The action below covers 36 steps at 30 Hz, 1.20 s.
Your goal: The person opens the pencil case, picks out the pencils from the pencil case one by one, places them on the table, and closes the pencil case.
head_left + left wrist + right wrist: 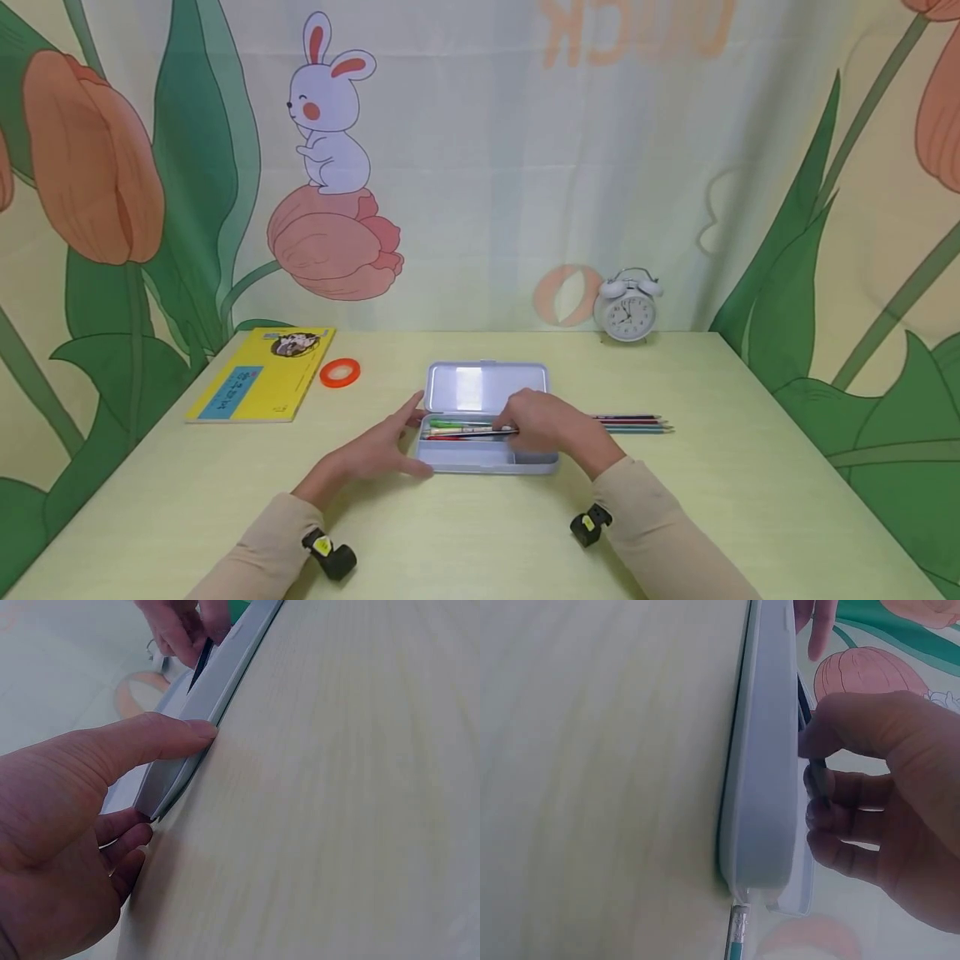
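Note:
An open pale lilac pencil case [465, 457] lies on the table, its lid [468, 387] raised at the back. My left hand [375, 448] holds the case's left end, thumb on the front edge and fingers round the far corner. My right hand [543, 421] is over the right part of the case and pinches a slim black pen [804, 705] between thumb and fingers. The pen slants down into the back compartment. A green pen [446, 424] and several other pens lie in that compartment. The front compartment has a divider toward the right.
Several pencils [637, 425] lie right of the case, partly hidden by the right hand. A yellow book [262, 375] and an orange ring [341, 372] are at the back left. A white alarm clock [630, 315] stands at the back right before a printed curtain [480, 167].

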Each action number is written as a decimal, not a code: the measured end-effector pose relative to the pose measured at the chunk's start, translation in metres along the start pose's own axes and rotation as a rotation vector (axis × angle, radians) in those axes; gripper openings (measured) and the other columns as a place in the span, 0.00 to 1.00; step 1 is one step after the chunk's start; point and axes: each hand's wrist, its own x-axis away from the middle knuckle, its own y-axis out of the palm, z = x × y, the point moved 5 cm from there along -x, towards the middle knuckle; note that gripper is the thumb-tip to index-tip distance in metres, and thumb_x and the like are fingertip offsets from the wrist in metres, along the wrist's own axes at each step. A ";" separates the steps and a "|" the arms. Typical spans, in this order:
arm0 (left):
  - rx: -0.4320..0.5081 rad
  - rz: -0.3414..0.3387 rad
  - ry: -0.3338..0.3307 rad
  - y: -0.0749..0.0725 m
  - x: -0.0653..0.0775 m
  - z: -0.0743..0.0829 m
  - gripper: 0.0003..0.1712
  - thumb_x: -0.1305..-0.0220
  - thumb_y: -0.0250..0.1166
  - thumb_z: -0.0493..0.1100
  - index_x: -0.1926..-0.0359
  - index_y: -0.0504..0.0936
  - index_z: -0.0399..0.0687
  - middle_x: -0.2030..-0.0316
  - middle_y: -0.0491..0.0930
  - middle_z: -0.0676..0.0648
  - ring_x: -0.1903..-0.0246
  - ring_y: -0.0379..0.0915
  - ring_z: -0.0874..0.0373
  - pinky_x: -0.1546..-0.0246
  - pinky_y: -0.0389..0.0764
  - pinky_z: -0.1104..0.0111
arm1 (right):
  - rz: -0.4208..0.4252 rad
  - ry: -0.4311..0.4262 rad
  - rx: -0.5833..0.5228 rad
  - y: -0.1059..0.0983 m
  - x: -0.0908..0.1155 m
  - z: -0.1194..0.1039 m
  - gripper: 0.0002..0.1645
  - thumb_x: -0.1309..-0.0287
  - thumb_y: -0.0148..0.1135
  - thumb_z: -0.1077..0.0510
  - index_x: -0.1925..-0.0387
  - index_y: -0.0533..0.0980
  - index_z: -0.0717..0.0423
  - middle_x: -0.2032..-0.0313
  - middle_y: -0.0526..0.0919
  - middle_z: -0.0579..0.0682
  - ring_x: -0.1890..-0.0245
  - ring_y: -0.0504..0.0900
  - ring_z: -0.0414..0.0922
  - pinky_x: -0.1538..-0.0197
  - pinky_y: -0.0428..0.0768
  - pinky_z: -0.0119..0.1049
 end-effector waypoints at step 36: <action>-0.011 0.016 -0.047 0.000 0.002 0.001 0.70 0.53 0.82 0.47 0.19 0.42 0.59 0.35 0.66 0.49 0.32 0.55 0.49 0.28 0.51 0.44 | 0.047 -0.018 0.110 -0.003 0.001 -0.015 0.22 0.36 0.60 0.70 0.47 0.85 0.48 0.65 0.77 0.49 0.66 0.73 0.43 0.60 0.78 0.36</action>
